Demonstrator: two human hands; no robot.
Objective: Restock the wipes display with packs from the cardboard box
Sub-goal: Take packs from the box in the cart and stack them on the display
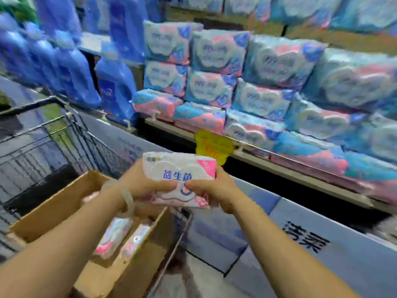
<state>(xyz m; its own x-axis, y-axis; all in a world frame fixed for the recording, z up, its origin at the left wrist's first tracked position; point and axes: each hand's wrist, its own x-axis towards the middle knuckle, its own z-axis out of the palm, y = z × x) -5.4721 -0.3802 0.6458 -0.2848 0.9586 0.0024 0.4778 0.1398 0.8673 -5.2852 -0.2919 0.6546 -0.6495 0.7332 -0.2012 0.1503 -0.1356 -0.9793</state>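
Note:
I hold a white and pink wipes pack (179, 168) with blue lettering in front of me, above the cart. My left hand (141, 186) grips its left end and my right hand (211, 191) grips its right end, thumbs on top. Below my left forearm the open cardboard box (139, 254) sits in the cart, with more packs (116, 235) lying inside. The wipes display (247, 82) fills the shelf ahead, stacked with blue, white and pink packs in several rows.
A wire shopping cart (43, 136) holds the box at the lower left. Blue refill pouches (116, 87) stand left of the display. A yellow price tag (212, 147) hangs on the shelf edge (300, 173). Blue printed floor or base panel lies at the lower right.

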